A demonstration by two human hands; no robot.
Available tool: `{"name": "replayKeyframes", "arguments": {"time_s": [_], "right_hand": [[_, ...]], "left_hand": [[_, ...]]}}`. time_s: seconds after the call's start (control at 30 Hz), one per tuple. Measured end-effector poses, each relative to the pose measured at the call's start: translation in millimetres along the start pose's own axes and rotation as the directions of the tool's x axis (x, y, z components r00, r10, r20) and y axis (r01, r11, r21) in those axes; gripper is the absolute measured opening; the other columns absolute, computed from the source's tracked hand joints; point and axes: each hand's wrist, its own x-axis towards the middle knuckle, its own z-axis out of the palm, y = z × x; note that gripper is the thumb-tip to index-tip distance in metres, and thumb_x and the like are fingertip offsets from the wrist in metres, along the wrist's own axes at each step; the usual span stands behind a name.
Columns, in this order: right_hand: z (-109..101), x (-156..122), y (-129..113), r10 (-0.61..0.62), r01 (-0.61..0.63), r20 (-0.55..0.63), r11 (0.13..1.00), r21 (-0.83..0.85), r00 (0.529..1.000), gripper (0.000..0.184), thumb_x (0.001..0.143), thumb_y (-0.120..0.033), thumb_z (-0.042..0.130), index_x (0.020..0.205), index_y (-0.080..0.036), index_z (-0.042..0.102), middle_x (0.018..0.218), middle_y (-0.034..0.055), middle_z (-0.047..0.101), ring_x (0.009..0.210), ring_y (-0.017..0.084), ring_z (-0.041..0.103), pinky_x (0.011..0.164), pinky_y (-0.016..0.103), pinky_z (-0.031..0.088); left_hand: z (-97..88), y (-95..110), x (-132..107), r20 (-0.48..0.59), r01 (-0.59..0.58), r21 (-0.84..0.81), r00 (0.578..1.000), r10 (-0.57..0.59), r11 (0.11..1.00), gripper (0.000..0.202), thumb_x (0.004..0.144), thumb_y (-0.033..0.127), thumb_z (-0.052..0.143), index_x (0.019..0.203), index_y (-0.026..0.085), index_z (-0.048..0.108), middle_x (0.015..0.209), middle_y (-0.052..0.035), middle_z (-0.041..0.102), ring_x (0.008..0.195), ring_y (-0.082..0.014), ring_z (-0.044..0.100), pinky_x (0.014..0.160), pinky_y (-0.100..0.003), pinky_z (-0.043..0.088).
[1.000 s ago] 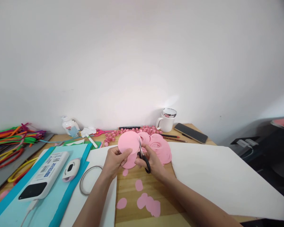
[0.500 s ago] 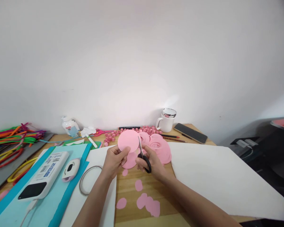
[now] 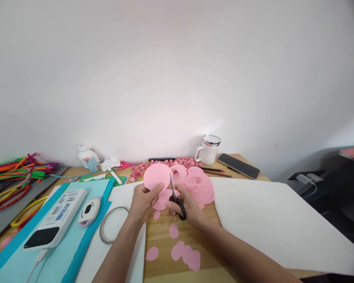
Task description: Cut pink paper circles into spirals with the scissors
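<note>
My left hand [image 3: 145, 199] pinches a round pink paper disc [image 3: 156, 175] by its lower edge, thumb on the near face. In my right hand [image 3: 184, 202] is a pair of black-handled scissors [image 3: 179, 204], blades pointing up at the disc's right edge. Whether the blades touch the paper I cannot tell. Behind my hands lies a pile of pink paper circles [image 3: 205, 186], some cut into spirals. Several small pink paper ovals [image 3: 173, 231] lie on the wooden table below my hands. Small rolled pink paper roses [image 3: 138, 171] are heaped along the back.
A white mug [image 3: 208, 151] and a phone [image 3: 238, 166] stand at the back right, beside pencils [image 3: 214, 169]. White sheets [image 3: 271, 220] lie on both sides. Left are a power bank [image 3: 57, 220], a tape roll [image 3: 102, 228], a bottle [image 3: 88, 158] and coloured pipe cleaners [image 3: 20, 171].
The pink disc has shifted slightly left and tilted back. The scissors have moved a little left and down, staying beside its right edge.
</note>
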Motion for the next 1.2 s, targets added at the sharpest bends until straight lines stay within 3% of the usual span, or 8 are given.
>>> {"name": "replayKeyframes", "arguments": {"time_s": [0.17,0.33,1.2], "right_hand": [[-4.0,2.2,-2.9,-0.032,0.033,-0.026,0.998,0.054,0.999,0.054,0.062,-0.041,0.077,0.099,-0.02,0.044,0.061,-0.0059,0.054,0.058,0.013,0.053,0.057,0.026,0.04],[-6.2,1.9,-4.7,-0.037,0.038,-0.017,0.994,0.104,0.999,0.055,0.061,-0.043,0.078,0.098,-0.021,0.043,0.068,-0.0043,0.053,0.065,0.013,0.05,0.06,0.026,0.037],[-9.8,3.1,4.7,-0.016,0.017,-0.023,0.999,0.034,1.0,0.046,0.069,-0.04,0.071,0.104,-0.019,0.05,0.052,-0.0077,0.052,0.041,0.009,0.047,0.041,0.02,0.033]], "left_hand": [[-1.4,-0.7,0.3,0.045,0.017,0.047,0.999,-0.019,0.999,0.043,0.06,0.037,0.073,0.043,0.017,0.039,0.035,0.0092,0.028,0.036,-0.0024,0.021,0.036,-0.02,0.013],[-1.1,1.4,-0.7,0.041,0.017,0.094,0.999,-0.021,0.995,0.042,0.061,0.038,0.072,0.042,0.017,0.04,0.034,0.0085,0.03,0.035,-0.003,0.022,0.035,-0.02,0.014],[-2.6,3.3,0.4,0.031,-0.058,0.0,0.998,0.058,0.998,0.039,0.065,0.037,0.072,0.048,0.016,0.043,0.035,0.0089,0.033,0.034,-0.0028,0.025,0.034,-0.019,0.016]]}}
